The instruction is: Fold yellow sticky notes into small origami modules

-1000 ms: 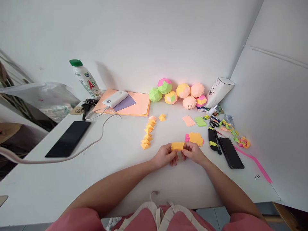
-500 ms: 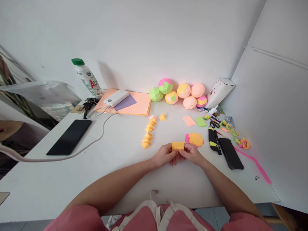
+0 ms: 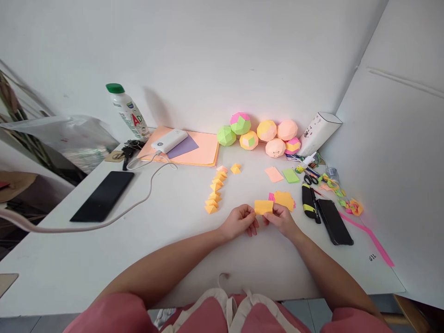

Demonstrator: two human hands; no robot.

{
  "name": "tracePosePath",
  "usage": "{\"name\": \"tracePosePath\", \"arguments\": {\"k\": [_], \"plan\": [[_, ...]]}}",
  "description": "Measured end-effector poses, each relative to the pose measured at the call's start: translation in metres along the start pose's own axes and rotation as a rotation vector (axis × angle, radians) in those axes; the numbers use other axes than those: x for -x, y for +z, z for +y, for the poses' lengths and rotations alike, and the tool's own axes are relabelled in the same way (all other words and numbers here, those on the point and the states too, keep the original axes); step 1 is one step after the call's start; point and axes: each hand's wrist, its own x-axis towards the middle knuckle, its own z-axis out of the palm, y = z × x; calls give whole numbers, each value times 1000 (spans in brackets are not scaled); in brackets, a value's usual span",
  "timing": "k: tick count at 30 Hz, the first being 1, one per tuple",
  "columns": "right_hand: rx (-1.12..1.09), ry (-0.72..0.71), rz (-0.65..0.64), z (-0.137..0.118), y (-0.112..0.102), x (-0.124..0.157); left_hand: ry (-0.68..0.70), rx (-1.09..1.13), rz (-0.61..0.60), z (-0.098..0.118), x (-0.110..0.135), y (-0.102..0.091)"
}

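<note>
At the near side of the white table (image 3: 180, 199), seen from the head camera, the right hand (image 3: 283, 222) had the orange slip (image 3: 263, 206)!
There it was, a small paper rectangle between the two hands, its right end pinched by the right thumb and fingers; the left hand (image 3: 240, 222), fingers curled, sat right at its left edge, though whether it gripped the paper nobody could tell. Just beyond and to the right lay the orange notes (image 3: 284, 201), pink ones peeking out beneath. Over on the left, a line of folded orange pieces (image 3: 215, 187) ran away from the hands, and at the back, against the wall (image 3: 194, 60), sat the many-sided paper balls (image 3: 267, 131), bright in green, pink, yellow and peach!
</note>
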Motion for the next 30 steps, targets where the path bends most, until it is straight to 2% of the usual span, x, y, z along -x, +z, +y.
{"name": "tracePosePath", "arguments": {"k": [6, 11, 17, 25, 30], "plan": [[-40, -13, 3, 0, 2, 0, 65, 87, 19, 8, 4, -1], [18, 15, -107, 2, 7, 2, 77, 34, 12, 2, 0, -2], [74, 15, -12, -2, 7, 1, 30, -56, -13, 0, 1, -2], [100, 92, -102, 2, 5, 0, 49, 3, 57, 2, -1, -1], [166, 121, -77, 3, 7, 0, 80, -47, 46, 3, -1, -1]]}}
